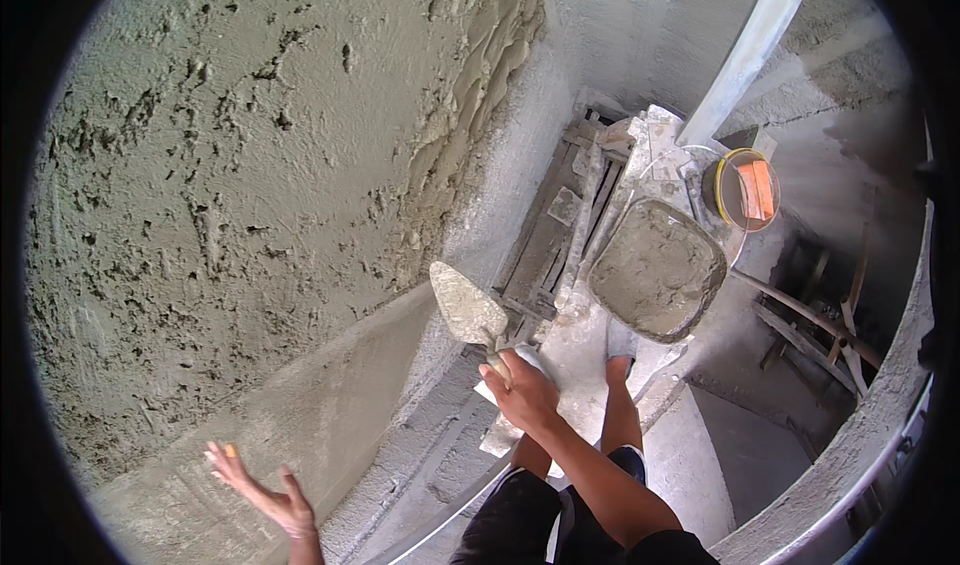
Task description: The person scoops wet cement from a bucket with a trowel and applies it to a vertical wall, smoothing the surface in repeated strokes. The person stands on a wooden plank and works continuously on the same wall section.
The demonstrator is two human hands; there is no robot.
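Black sleeve [672,548] cut off below; right hand [526,397] partly hides gripped trowel [467,303].

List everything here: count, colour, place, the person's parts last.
Plastered wall: one, grey-green, left
Trowel: one, grey, centre
Tub: one, dark, right of centre
Mortar: one mass, grey, in tub
Bucket: one, yellow-rimmed, beyond tub
Orange item: at least one, in bucket
Platform: one, whitish, under tub
Beam: one, pale, upper right
Poles: several, brownish, far right
Shorts: one pair, black, bottom centre
Legs: two, bare, below the tub
Left hand: one, bare, open, lower left
Right hand: one, bare, gripping trowel
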